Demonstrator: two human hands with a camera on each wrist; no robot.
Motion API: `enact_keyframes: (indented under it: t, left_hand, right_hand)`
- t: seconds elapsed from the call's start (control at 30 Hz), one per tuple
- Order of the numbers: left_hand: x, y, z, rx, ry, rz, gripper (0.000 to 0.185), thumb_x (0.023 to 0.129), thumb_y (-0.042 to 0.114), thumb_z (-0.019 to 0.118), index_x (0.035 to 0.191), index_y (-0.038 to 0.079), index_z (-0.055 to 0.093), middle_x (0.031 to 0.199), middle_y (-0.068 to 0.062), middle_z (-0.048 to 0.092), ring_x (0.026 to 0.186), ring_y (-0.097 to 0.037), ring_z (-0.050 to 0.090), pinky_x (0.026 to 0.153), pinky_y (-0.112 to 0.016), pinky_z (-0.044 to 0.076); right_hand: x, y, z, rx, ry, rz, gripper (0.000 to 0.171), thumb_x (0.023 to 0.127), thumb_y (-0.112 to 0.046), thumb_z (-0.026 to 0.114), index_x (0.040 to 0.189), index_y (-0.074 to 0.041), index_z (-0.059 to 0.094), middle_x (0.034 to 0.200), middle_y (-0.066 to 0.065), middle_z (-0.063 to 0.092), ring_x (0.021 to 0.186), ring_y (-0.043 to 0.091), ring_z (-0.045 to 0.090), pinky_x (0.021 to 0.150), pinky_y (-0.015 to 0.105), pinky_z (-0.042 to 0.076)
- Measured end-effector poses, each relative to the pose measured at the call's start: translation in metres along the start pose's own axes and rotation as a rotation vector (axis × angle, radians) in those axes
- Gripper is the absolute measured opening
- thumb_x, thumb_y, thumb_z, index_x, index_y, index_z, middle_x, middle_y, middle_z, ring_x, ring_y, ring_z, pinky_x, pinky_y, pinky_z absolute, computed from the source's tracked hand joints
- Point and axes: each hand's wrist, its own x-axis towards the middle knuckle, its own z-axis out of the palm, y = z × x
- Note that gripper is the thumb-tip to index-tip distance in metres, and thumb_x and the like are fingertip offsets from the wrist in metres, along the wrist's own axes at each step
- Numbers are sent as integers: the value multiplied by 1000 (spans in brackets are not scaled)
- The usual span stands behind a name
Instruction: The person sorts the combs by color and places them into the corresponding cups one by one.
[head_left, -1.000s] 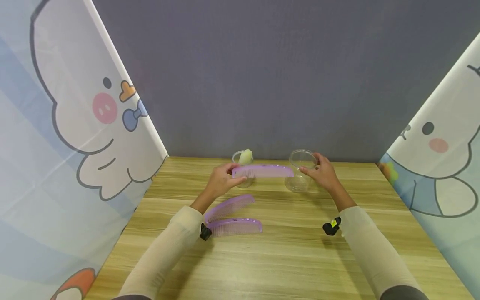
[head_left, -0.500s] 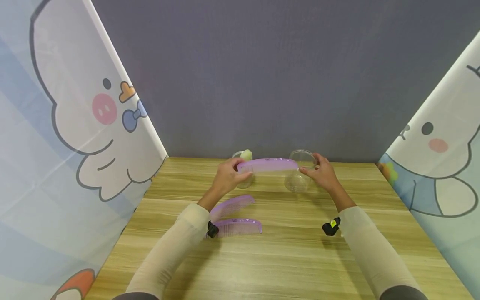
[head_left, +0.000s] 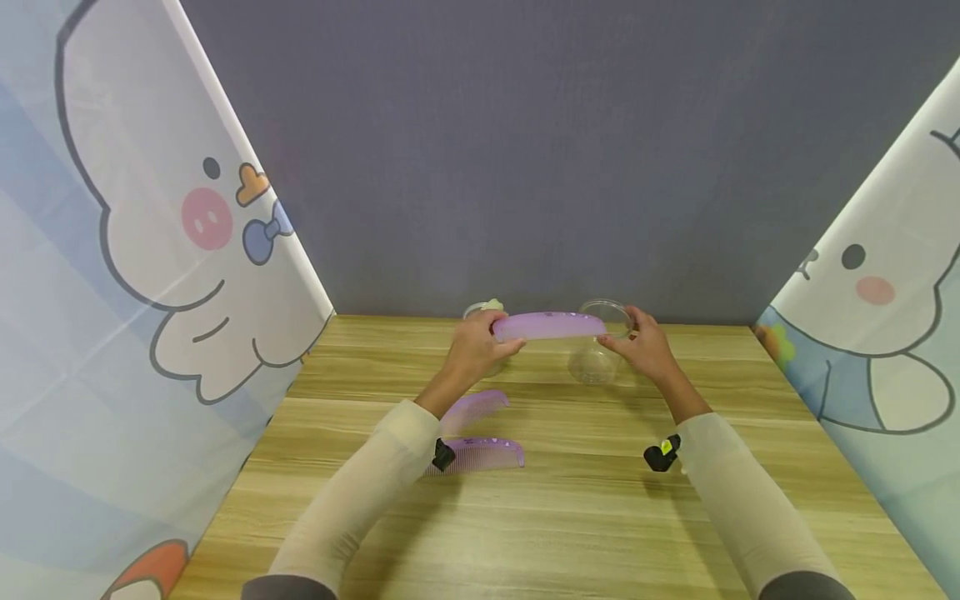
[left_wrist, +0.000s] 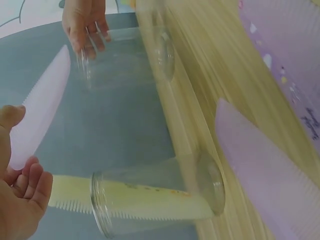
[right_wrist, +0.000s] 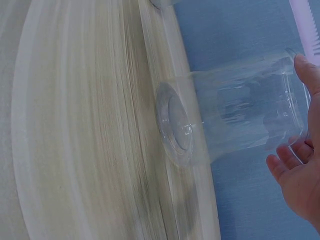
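Note:
My left hand (head_left: 489,337) pinches one end of a purple comb (head_left: 551,325) and holds it level above the table, teeth down. The comb's far end reaches the rim of an upright clear cup (head_left: 597,343). My right hand (head_left: 621,328) grips that cup near its rim. In the right wrist view the thumb and fingers (right_wrist: 292,167) curl round the clear cup (right_wrist: 240,110), with the comb tip (right_wrist: 310,22) just beside it. The left wrist view shows the held comb (left_wrist: 40,117) in my left hand (left_wrist: 20,192).
A second clear cup (head_left: 480,312) holding a pale yellow comb (left_wrist: 135,197) stands behind my left hand. Two more purple combs (head_left: 474,407) (head_left: 486,454) lie on the wooden table (head_left: 585,517). Cartoon-printed screens stand at both sides, a grey wall at the back.
My left hand has carried the purple comb to the right and slightly up, so its far end now reaches the clear cup's rim. The right hand has stayed on the cup.

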Motion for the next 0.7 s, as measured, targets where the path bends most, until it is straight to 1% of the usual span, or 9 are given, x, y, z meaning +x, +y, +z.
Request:
enact_keyframes:
  t: [0.13,0.33,0.43,0.57,0.7]
  left_hand:
    - [3,8,4,19,-20,-35,50,82,38,84,114,1,72,107,-14,74,94,-26,68,78,-38,58]
    - [6,15,10,44,-16,-44,49,82,37,84,111,-1,72,104,-15,75,90,-25,70,75,-35,60]
    - [8,16,14,41,-20,-46,50,82,37,84,112,-1,72,106,-16,74,92,-26,71,75,-35,61]
    - [11,18,19,51,-23,-63,51,84,37,83,115,-1,71,109,-15,74,98,-26,71,82,-35,61]
    - [16,23,23,48,-39,-89,53,85,38,82,121,1,69,114,-14,72,103,-27,69,88,-35,59]
  right_hand:
    - [-1,-1,1,10,4,5,103,91,-49,73,161,3,17,152,35,33,136,55,42,109,64,41]
    - [-2,-3,0,14,-3,7,103,92,-49,73,161,3,16,153,34,33,136,55,42,111,64,41]
    - [-2,-3,0,13,-8,3,103,92,-49,72,161,2,15,153,34,32,137,55,41,111,64,40]
    - [-2,-2,0,14,-9,-2,104,92,-50,71,161,2,14,155,34,31,139,54,39,111,64,40]
    - [-1,0,1,15,-4,-3,104,92,-52,71,161,1,15,155,34,30,138,55,40,111,64,40]
